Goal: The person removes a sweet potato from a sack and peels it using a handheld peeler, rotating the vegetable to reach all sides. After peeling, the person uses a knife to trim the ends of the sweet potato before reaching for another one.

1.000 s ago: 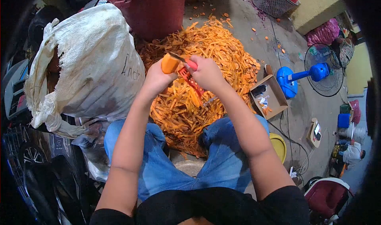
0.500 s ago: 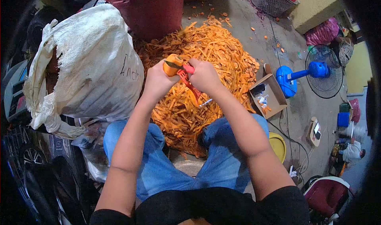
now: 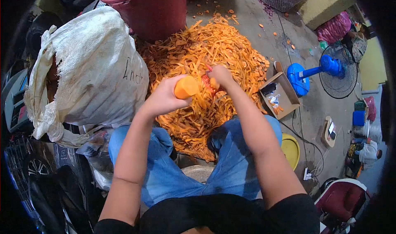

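Observation:
My left hand [image 3: 163, 95] is wrapped round a carrot [image 3: 186, 87], its bright orange cut end facing up toward me. To the right, my right hand [image 3: 221, 77] grips a red peeler [image 3: 206, 83], held a short way off from the carrot. Part of the peeler is hidden by my fingers. Beneath both hands spreads a big heap of orange peelings and carrot slices [image 3: 235, 48], reaching down between my knees.
A white woven sack [image 3: 97, 65] stands on the left, with a dark red tub [image 3: 150, 15] behind the heap. On the right are an open cardboard box [image 3: 291, 95], a blue fan [image 3: 298, 79], a yellow lid [image 3: 291, 151] and cables. A person [image 3: 368, 153] is far right.
My hands have drawn apart; the peeler has come off the carrot. The left hand has moved lower and turned the carrot's cut end toward me, while the right has shifted slightly right.

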Demonstrator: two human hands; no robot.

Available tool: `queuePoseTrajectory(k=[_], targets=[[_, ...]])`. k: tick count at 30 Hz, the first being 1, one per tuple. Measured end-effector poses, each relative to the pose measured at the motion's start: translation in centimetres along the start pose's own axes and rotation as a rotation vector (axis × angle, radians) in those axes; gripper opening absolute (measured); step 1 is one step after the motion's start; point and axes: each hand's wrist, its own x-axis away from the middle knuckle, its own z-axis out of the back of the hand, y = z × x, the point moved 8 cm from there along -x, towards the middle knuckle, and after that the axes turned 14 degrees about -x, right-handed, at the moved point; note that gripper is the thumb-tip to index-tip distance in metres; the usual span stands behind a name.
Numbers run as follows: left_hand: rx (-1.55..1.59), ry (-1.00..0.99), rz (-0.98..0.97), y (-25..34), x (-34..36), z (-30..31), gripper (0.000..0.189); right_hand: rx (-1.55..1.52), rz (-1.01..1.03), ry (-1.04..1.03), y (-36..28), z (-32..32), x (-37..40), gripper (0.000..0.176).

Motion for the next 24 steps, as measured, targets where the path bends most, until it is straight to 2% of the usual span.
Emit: queuePoseTrajectory(k=[2,4,5,7,8,10,11,13,14,15,16,17,18,19,20,22,24], targets=[[-0.021,-0.010,0.015,-1.2,0.1,0.0,0.023,-0.042,-0.062,-0.010,-0.6,0.0,0.4,0.025],[-0.405,-0.083,0.124,-3.7,0.4,-1.2,0.026,0.007,-0.090,0.011,-1.3,0.9,0.5,0.024],[-0.408,-0.083,0.125,-4.6,0.7,-1.7,0.026,0.004,-0.088,0.011,-1.8,1.5,0.7,0.024],[-0.960,-0.397,0.271,-9.0,1.9,-4.3,0.030,-0.053,-0.035,0.129,-3.5,4.1,1.4,0.022],[-0.961,-0.395,0.271,-10.8,1.7,-4.9,0.030,-0.054,-0.034,0.129,-3.7,4.9,1.5,0.022],[-0.831,-0.836,0.323,-13.4,3.3,-7.6,0.032,-0.148,0.031,0.199,-4.4,6.8,1.8,0.022],[-0.884,-0.871,0.318,-14.1,3.2,-7.6,0.029,-0.099,0.020,0.283,-4.5,8.1,2.3,0.023],[-0.916,-0.931,0.398,-12.1,2.1,-4.9,0.026,-0.164,0.021,0.286,-3.3,8.4,1.4,0.024],[-1.032,-0.855,0.344,-11.8,0.2,-2.9,0.026,-0.227,0.012,0.289,-2.7,8.5,1.1,0.025],[-1.193,-0.731,0.207,-11.0,-2.3,-0.1,0.023,-0.225,-0.003,0.258,-2.9,8.7,1.1,0.027],[-1.319,-0.458,0.206,-7.5,-4.6,4.2,0.019,-0.229,0.002,0.252,-2.9,8.7,1.0,0.027],[-1.406,-0.030,-0.083,-5.3,-7.0,9.1,0.019,-0.286,-0.013,0.229,-2.6,8.5,0.8,0.028],[-1.593,0.262,-0.146,-0.7,-8.2,13.7,0.017,-0.341,-0.026,0.206,-2.4,8.2,0.5,0.029],[-1.291,0.457,0.021,1.6,-8.7,18.9,0.019,-0.317,0.067,0.253,-2.7,8.4,0.3,0.025],[-1.713,0.631,0.043,3.9,-8.7,22.9,0.019,-0.317,0.072,0.249,-3.2,8.6,0.5,0.025],[-1.840,0.554,0.352,11.8,-5.8,23.6,0.031,-0.545,-0.046,0.191,-3.7,9.0,1.8,0.019],[-1.968,0.633,0.010,10.0,-3.8,27.8,0.021,-0.563,-0.025,0.196,-3.9,9.2,1.9,0.014]])
